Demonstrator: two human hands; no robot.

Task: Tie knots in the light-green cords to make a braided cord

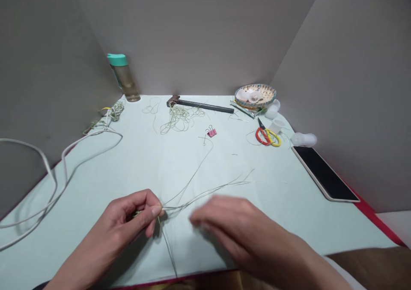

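Observation:
Between thumb and fingertips, my left hand (131,223) pinches a bundle of thin green cords (202,193) near the front of the table. Several strands fan out to the right, one curves up toward the middle, and others hang toward the front edge. A bit of woven green cord shows inside the left palm. My right hand (231,223) is just right of the pinch, below the strands; it is blurred, and its fingertips are mostly hidden, so I cannot make out whether it touches a strand.
A hammer (205,106) lies behind a tangle of cord (180,118). Nearby are a pink binder clip (212,132), scissors (268,136), a woven basket (269,95) and a phone (324,174). At left stand a bottle (126,80) and a white cable (66,170).

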